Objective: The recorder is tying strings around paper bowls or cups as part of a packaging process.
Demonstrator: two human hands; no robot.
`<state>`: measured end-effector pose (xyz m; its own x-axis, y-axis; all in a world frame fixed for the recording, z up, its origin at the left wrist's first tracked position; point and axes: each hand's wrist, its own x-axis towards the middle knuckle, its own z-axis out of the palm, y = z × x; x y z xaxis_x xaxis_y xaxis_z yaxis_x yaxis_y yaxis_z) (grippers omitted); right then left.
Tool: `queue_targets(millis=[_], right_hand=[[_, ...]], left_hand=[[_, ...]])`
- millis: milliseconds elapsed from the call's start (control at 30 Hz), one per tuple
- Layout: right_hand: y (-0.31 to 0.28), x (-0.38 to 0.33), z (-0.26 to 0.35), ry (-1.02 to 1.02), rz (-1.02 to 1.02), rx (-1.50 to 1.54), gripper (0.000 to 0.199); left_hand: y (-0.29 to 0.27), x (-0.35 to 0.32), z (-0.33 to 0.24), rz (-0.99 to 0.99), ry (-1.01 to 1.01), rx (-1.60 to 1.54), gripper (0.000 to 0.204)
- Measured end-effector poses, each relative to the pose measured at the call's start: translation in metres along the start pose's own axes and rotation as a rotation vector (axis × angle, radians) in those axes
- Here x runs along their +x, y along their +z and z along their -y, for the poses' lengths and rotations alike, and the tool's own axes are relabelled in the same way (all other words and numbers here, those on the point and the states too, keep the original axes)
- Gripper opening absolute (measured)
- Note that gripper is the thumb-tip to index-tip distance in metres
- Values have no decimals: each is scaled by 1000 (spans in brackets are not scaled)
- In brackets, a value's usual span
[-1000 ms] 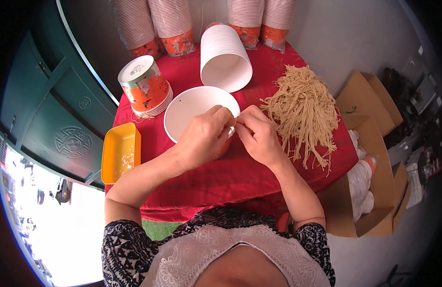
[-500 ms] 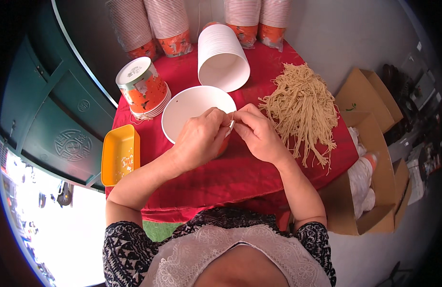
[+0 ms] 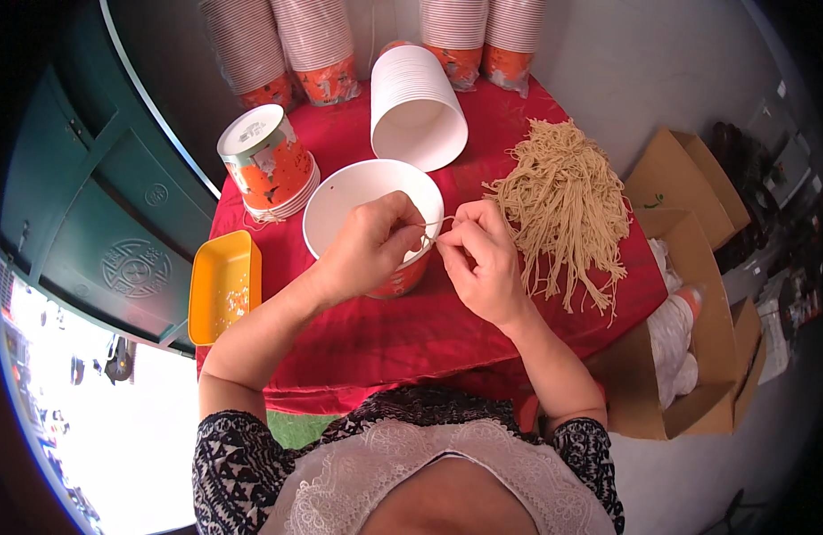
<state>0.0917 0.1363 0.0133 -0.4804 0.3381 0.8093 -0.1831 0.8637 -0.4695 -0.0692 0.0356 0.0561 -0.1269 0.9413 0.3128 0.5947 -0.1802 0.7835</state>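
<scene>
A paper bucket, white inside and orange outside, stands upright on the red-covered table. At its right-hand rim, my left hand pinches a thin beige string between thumb and fingers. My right hand pinches the same string just right of the rim, and a short curved length shows between the two hands. Whether the string passes through the bucket's wall is hidden by my fingers. A loose heap of beige strings lies to the right of my right hand.
Upside-down stacked buckets stand at the left, behind a yellow tray holding small white bits. A nested bucket stack lies on its side beyond. Several wrapped stacks line the back. An open cardboard box is at the right.
My hands have drawn slightly apart from their close pinch at the rim, and more of the string shows between them. My right hand has turned more upright.
</scene>
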Motion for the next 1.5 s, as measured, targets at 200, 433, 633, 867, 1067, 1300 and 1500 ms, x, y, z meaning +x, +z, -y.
queue_targets(millis=[200,433,633,867,1067,1300,1500], right_hand=[[1,-11,0,-84,-14,-37,16],[0,-23,-4,-188,58,-12,16],[0,-27,-12,19,128,75,11],[1,-30,-4,127,-236,-204,9],[23,-35,4,125,-194,-36,19],[24,-43,1,372,-45,593,25],[11,-30,4,290,-77,135,8]], left_hand=[[-3,4,-6,13,-127,-56,8],[-1,5,-3,-105,-180,137,13],[-4,1,3,-67,-167,144,13],[-4,8,1,-71,-165,47,13],[-2,8,-9,-62,-178,46,13],[-1,4,-7,-34,-164,30,7],[-2,4,-13,-51,-190,21,13]])
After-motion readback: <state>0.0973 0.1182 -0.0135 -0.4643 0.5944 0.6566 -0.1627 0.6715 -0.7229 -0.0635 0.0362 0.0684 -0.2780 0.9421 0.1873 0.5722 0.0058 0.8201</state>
